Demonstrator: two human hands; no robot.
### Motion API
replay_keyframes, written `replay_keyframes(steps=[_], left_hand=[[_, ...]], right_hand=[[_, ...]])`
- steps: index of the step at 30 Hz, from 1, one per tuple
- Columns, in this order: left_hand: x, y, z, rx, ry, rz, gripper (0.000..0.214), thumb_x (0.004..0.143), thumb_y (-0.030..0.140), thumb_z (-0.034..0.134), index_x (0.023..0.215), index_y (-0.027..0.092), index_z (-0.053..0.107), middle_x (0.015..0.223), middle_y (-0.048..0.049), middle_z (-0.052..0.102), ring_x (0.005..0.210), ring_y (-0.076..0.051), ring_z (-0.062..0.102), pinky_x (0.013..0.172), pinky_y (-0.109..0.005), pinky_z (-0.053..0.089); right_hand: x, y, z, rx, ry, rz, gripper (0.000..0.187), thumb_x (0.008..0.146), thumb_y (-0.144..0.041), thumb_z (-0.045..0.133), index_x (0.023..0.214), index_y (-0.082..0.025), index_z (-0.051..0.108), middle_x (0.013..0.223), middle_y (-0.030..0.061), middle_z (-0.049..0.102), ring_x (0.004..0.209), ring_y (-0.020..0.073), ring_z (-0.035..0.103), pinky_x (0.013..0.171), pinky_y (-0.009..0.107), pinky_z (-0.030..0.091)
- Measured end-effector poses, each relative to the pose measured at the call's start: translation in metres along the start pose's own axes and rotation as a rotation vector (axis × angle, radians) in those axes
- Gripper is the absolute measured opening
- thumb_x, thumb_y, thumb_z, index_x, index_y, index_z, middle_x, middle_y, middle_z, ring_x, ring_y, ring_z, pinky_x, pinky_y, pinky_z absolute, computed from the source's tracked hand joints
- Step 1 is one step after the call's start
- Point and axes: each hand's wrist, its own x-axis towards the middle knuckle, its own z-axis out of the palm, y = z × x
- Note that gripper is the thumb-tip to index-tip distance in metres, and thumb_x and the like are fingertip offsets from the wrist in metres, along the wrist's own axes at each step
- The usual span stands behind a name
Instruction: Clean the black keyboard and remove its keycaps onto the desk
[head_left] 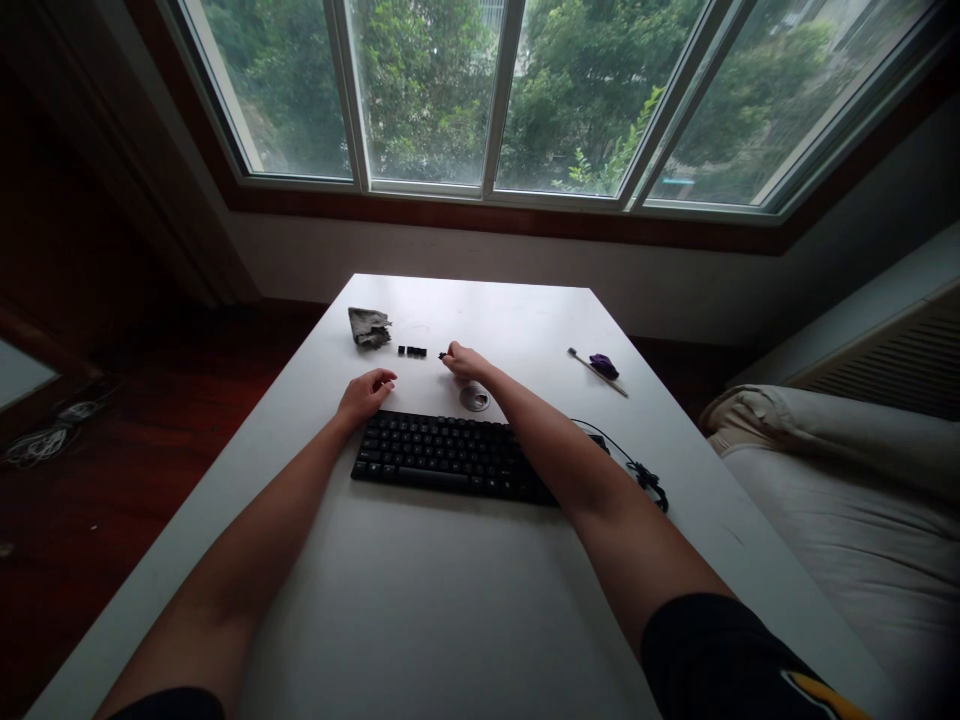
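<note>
A black keyboard lies on the white table in front of me. Beyond it, several small black keycaps stand in a short row. My right hand pinches another small black keycap just to the right of that row, close above or on the table; I cannot tell which. Its forearm crosses over the keyboard's right part and hides some keys. Beside the keyboard's far left corner rests my left hand, fingers loosely bent and holding nothing. A small round metal dish sits between my right hand and the keyboard.
A crumpled grey cloth lies at the table's far left. On the right are a toothbrush and a dark purple bundle. The keyboard's bundled cable lies by its right end. A covered seat stands right of the table.
</note>
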Motion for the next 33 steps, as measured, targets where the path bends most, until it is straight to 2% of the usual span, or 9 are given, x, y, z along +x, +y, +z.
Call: replay_keyframes(steps=[4,14,16,21,33], left_hand=[[0.001,-0.001,0.001,0.001,0.002,0.001,0.029,0.088,0.037,0.056,0.108,0.023,0.071,0.091,-0.0022,0.072,0.076,-0.018,0.062,0.076,-0.031,0.047],[0.001,-0.001,0.002,0.014,-0.01,0.003,0.03,0.088,0.039,0.055,0.108,0.023,0.071,0.093,-0.0028,0.072,0.077,-0.018,0.062,0.075,-0.031,0.047],[0.001,0.0,0.002,0.019,-0.012,0.004,0.031,0.088,0.039,0.054,0.108,0.023,0.071,0.092,-0.0027,0.072,0.076,-0.018,0.062,0.075,-0.031,0.047],[0.0,0.0,0.001,0.022,-0.011,0.003,0.031,0.087,0.039,0.054,0.109,0.023,0.071,0.093,-0.0029,0.072,0.077,-0.018,0.062,0.075,-0.031,0.047],[0.0,0.003,0.001,0.016,-0.014,-0.009,0.032,0.087,0.041,0.055,0.108,0.023,0.071,0.095,-0.0041,0.073,0.08,-0.02,0.063,0.077,-0.032,0.049]], right_hand=[[-0.001,0.004,0.0,0.022,0.028,0.02,0.026,0.091,-0.04,0.049,0.106,-0.019,0.052,0.111,0.0145,0.067,0.093,0.0273,0.061,0.071,0.033,0.045],[-0.005,0.006,0.0,0.121,0.052,0.043,0.039,0.097,-0.046,0.034,0.109,-0.017,0.056,0.121,0.0162,0.065,0.1,0.0257,0.06,0.076,0.031,0.044],[-0.007,0.005,-0.002,0.148,0.036,0.057,0.036,0.096,-0.044,0.036,0.108,-0.017,0.058,0.116,0.015,0.067,0.096,0.0244,0.062,0.074,0.029,0.045],[-0.012,0.003,-0.006,0.224,-0.054,0.116,0.031,0.093,-0.037,0.041,0.108,-0.017,0.059,0.089,0.0098,0.073,0.069,0.0186,0.063,0.061,0.027,0.045],[-0.012,-0.003,-0.008,0.26,-0.077,0.215,0.035,0.088,-0.039,0.046,0.108,-0.015,0.064,0.089,0.0115,0.073,0.064,0.0194,0.064,0.057,0.028,0.046]])
